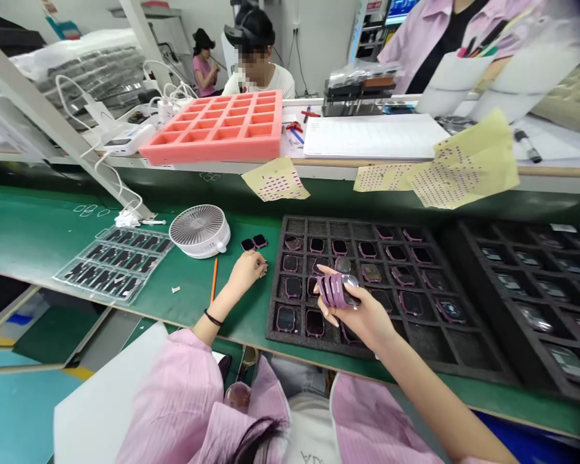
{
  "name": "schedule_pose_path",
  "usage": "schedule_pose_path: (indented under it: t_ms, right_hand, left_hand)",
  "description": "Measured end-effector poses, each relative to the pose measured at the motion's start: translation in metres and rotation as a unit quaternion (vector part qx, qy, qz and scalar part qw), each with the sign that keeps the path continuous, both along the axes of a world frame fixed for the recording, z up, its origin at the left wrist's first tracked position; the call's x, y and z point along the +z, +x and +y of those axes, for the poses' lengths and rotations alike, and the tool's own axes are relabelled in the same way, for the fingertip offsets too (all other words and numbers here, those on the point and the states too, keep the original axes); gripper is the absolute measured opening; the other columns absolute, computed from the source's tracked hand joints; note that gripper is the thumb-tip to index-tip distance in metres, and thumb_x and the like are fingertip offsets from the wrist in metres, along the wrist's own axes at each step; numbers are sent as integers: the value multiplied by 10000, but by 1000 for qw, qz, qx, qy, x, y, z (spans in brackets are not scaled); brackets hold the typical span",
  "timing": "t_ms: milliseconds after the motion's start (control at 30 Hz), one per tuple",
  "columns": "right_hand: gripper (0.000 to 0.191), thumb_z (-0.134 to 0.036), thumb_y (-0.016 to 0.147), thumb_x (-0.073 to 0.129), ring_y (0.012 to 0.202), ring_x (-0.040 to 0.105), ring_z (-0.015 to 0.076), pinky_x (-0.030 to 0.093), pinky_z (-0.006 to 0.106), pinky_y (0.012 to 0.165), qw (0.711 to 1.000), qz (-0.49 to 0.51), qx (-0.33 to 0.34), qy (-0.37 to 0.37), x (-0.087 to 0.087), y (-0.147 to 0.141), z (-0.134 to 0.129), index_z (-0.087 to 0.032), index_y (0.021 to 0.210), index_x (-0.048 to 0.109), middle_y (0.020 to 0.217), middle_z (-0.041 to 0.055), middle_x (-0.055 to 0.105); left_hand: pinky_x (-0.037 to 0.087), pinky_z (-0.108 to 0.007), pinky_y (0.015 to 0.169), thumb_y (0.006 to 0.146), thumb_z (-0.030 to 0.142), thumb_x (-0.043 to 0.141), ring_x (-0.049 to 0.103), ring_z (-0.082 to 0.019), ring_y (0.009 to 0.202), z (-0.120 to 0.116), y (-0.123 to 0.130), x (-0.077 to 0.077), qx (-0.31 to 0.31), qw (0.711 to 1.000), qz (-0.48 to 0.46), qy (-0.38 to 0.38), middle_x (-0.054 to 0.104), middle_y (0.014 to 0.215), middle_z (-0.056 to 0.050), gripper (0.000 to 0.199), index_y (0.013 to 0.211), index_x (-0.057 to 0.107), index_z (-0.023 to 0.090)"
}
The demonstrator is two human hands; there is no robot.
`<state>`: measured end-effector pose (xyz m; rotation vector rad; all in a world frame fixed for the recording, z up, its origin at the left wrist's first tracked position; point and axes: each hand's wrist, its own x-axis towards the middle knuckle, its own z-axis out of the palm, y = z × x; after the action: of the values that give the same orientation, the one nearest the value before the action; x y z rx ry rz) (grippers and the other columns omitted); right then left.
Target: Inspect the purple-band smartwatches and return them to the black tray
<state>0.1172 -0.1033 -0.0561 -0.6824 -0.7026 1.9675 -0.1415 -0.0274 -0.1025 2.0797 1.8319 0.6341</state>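
Over the black foam tray (430,345), my right hand (365,312) grips a row of several purple watch cases (332,291), held side by side between thumb and fingers. Many tray compartments hold watch cases with dark screens, such as one watch (293,287) near the left edge. My left hand (247,269) is closed just left of the tray, fingertips pinched on something small that I cannot make out. Two small dark watch faces (254,242) lie on the green table right behind my left hand.
A white fan (200,231), an orange pencil (214,279) and a clear parts tray (113,263) lie left. Another black tray (526,270) stands right. Above, a shelf (328,169) bears a red compartment tray (212,151) and papers. People are beyond.
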Motion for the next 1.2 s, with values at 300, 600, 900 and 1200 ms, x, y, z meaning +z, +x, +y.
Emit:
schedule_pose_path:
  t_ms: [300,600,900,1200]
  right_hand:
    - [639,-413,788,592,757,609,218,493,342,555,982,16,-157,103,-8,-28,-22,-274,1389,429,1064,83,647]
    - [742,-452,745,679,1145,555,244,389,426,1045,958,8,-253,136,-15,-38,-29,-272,1407,397,1234,78,607]
    - [714,-427,742,714,1116,577,248,369,469,1043,930,63,-256,254,-12,-21,-17,-277,1366,401,1206,69,609]
    - [810,-502,677,743,1165,532,268,382,472,1023,916,-12,-284,282,-25,-17,-11,-292,1368,377,1271,86,545]
  left_hand:
    - [518,-227,628,818,296,688,619,-122,717,-85,106,53,10,876,-456,158,691,827,-45,160,913,762,191]
    - [373,-149,371,797,348,704,480,-29,470,-92,143,45,90,823,-550,105,645,815,-18,194,893,765,191]
    - [557,-205,700,729,287,769,642,-113,776,-87,177,55,176,784,-574,156,697,890,21,148,861,752,221]
    - [595,-278,594,721,272,740,639,-240,996,-91,180,45,82,830,-512,206,684,966,18,226,927,722,362]
